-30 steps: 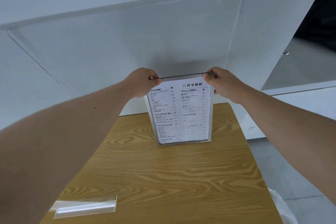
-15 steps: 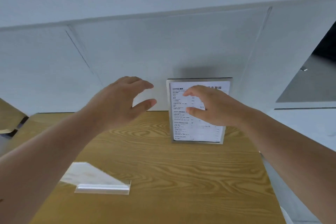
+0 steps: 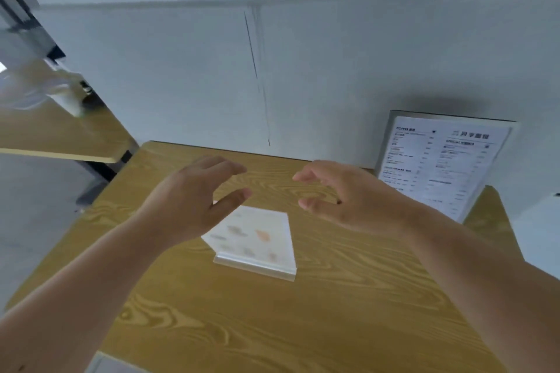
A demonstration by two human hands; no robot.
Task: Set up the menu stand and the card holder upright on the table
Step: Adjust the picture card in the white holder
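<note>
Two items on the list and I'd call one of them sorted. A second ago both hands were pinching the top edge of the menu stand (image 3: 445, 160); half a second ago they had let go and were pulling away from it. Now it stands upright on its own at the far right corner of the wooden table (image 3: 348, 327), close to the white wall (image 3: 318, 70), well clear of either hand. So that half looks done from where I sit.

The view has swung left and down since then, and the clear acrylic card holder (image 3: 257, 239) has gone from the near left edge of the picture to dead centre. It's lying flat on the tabletop, printed card face up, thick base edge toward me. Print is too blurry to read.

My left hand (image 3: 194, 203) is open, fingers spread and curled a bit, holding nothing, hovering over the holder's far left corner. Can't tell if it's touching yet, I'd guess not. My right hand (image 3: 348, 200) is likewise open and empty, fingers loosely curled, just off the holder's far right side with the menu stand behind it.

Reads to me like the reach for the second item: grab it by both sides and tip it up onto its base. Slippery acrylic, so I'd go easy.
</note>
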